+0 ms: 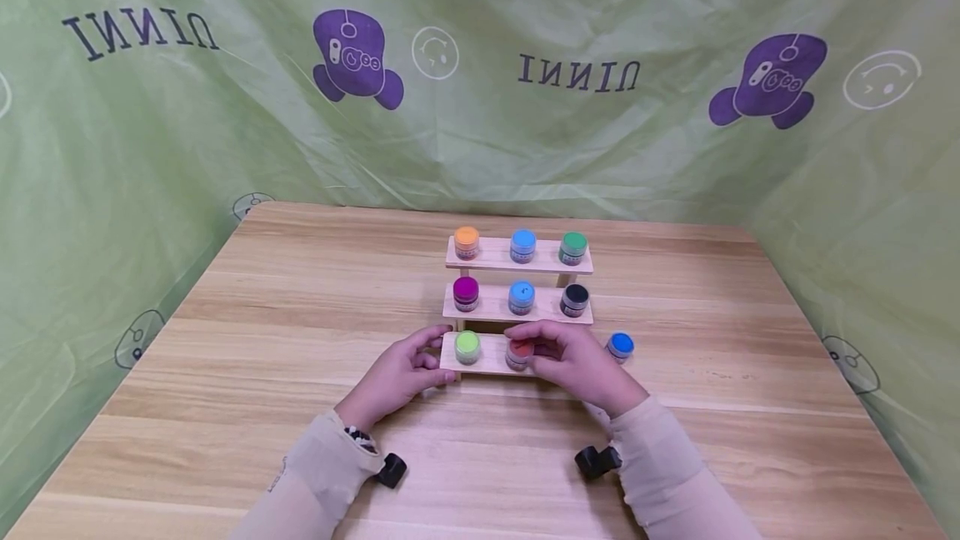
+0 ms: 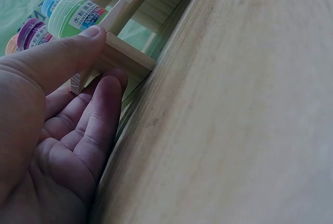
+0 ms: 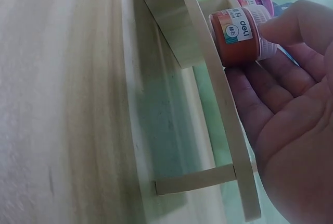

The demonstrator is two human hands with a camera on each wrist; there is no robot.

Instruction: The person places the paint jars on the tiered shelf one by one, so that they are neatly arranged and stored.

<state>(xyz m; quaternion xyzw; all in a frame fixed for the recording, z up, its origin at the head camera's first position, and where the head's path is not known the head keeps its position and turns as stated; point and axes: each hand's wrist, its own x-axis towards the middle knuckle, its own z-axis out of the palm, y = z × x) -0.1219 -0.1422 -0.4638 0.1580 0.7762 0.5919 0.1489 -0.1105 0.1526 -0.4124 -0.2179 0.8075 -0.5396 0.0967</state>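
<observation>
A three-step wooden display rack point(image 1: 491, 365) stands on the table, bearing small paint jars. At its lowest step my left hand point(image 1: 401, 375) holds the left end, the thumb point(image 2: 91, 39) against the edge and the fingers curled beside it. Close to that thumb sits a light green paint jar point(image 1: 467, 347). My right hand point(image 1: 573, 361) grips a red-brown paint jar point(image 3: 239, 36) by its lid, in the middle of the lowest step; the jar's base is at the board. Behind the right hand, a blue paint jar point(image 1: 620, 346) stands on the table, partly hidden.
The middle step carries a purple jar point(image 1: 466, 293), a light blue jar point(image 1: 521, 297) and a black jar point(image 1: 575, 300). On the top step stand an orange jar point(image 1: 467, 243), another light blue jar point(image 1: 522, 246) and a green jar point(image 1: 573, 248). A green printed cloth point(image 1: 480, 148) hangs around the table.
</observation>
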